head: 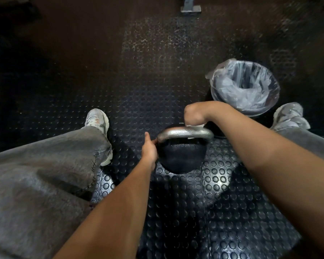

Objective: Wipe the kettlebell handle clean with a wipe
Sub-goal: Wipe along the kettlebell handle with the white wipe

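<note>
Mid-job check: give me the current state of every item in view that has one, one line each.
kettlebell: upright on the studded floor, not lifted.
kettlebell handle: bare metal, held at both ends.
left hand: steadying the handle's left end.
right hand: fist curled at the handle's right top; a pale sliver below it may be the wipe.
waste bin: open, lined with a clear bag, no rubbish visible inside.

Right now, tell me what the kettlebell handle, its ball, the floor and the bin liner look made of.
Handle: bare metal, probably steel, grey with a dull sheen.
Ball: likely cast iron with a black matte coat, faintly grainy.
Floor: black rubber by its look, with raised round studs.
Bin liner: thin clear plastic film, crinkled and glossy.
</note>
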Demonstrator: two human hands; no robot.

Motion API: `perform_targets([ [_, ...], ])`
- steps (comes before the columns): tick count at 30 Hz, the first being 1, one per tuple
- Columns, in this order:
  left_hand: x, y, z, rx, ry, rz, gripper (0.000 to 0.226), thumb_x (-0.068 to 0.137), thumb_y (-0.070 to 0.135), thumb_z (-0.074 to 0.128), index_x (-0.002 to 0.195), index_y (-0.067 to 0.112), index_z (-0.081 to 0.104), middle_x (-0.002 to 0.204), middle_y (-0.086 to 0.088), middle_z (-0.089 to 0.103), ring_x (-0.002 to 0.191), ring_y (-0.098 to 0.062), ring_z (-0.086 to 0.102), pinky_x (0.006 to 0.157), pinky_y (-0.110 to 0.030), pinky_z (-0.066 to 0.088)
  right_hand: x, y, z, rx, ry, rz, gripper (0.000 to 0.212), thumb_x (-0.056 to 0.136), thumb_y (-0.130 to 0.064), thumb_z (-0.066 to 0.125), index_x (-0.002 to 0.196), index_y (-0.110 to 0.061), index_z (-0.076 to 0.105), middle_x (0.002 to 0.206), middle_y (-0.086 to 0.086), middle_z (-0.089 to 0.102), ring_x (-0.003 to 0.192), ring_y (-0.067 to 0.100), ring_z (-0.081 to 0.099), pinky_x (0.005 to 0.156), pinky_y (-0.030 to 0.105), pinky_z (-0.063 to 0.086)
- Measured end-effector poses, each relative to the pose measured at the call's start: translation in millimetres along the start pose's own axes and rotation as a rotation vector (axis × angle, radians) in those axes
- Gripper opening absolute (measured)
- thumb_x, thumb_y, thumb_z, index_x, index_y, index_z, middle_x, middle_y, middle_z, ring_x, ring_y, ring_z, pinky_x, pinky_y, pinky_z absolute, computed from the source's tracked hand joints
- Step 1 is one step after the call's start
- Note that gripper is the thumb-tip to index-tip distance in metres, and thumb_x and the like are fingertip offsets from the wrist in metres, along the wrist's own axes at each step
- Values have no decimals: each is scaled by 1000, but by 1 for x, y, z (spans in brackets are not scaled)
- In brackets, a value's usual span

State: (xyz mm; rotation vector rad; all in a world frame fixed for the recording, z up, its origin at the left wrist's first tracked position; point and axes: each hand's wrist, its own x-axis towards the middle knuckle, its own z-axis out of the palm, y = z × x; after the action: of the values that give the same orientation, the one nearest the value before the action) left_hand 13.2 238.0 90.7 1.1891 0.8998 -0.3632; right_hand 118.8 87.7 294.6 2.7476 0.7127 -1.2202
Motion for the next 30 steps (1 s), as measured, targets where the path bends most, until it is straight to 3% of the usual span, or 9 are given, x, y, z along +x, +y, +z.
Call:
perform_targets([
  [2,1,0,-1,-2,10,3,72,91,78,22,100,27,71,113,-2,71,113,-20,61,104,-39,42,5,-6,0,66,-20,-44,24,92,-9,46,86,-10,69,98,4,65,88,26,62,85,43,58],
  [6,0,0,0,-11,24,12,72,92,77,23,98,25,72,113,-5,73,113,-22,62,107,-41,43,-12,-9,-5,181,48,-124,36,98,-7,45,114,-19,74,108,-10,65,102,14,58,86,26,42],
  [12,0,-1,0,7,28,9,67,92,77,24,93,28,71,104,1,72,112,-21,62,112,-43,40,-11,11,1,26,73,2,30,91,-5,39,97,-2,69,111,12,68,100,30,61,89,38,51],
  [15,0,-1,0,0,28,9,71,91,78,24,96,26,72,106,-1,73,113,-22,62,111,-42,40,-1,1,-1,24,22,-15,23,95,-10,43,83,-11,62,97,5,63,84,21,58,72,33,48],
  [18,1,-1,0,8,37,3,80,85,82,24,104,24,76,110,-2,75,112,-22,64,110,-45,42,-1,-12,-5,133,38,-101,31,96,-9,45,107,-10,74,113,-4,67,100,17,60,89,29,48],
  [21,2,-1,0,4,48,-2,77,86,81,25,101,25,75,112,-3,74,111,-21,64,110,-44,43,-17,-14,-7,167,85,-132,34,98,-7,44,114,-13,74,107,-12,61,103,10,54,83,18,37],
  [24,3,-2,0,8,38,7,70,93,76,25,95,26,73,106,0,73,109,-19,63,108,-38,42,-22,0,-3,142,146,-33,33,91,-8,44,104,-7,74,111,4,70,100,24,61,87,35,51],
  [27,2,-1,0,1,30,4,66,95,74,24,91,28,71,97,3,72,104,-17,62,106,-37,43,-19,1,2,92,99,77,26,94,-5,41,100,-1,66,95,9,60,87,25,55,70,33,47],
  [30,1,1,1,-2,15,-5,66,96,73,23,91,27,70,93,3,70,101,-16,60,100,-35,42,-4,-8,5,61,43,46,21,94,-5,43,86,-4,63,84,5,53,78,22,54,70,32,44],
])
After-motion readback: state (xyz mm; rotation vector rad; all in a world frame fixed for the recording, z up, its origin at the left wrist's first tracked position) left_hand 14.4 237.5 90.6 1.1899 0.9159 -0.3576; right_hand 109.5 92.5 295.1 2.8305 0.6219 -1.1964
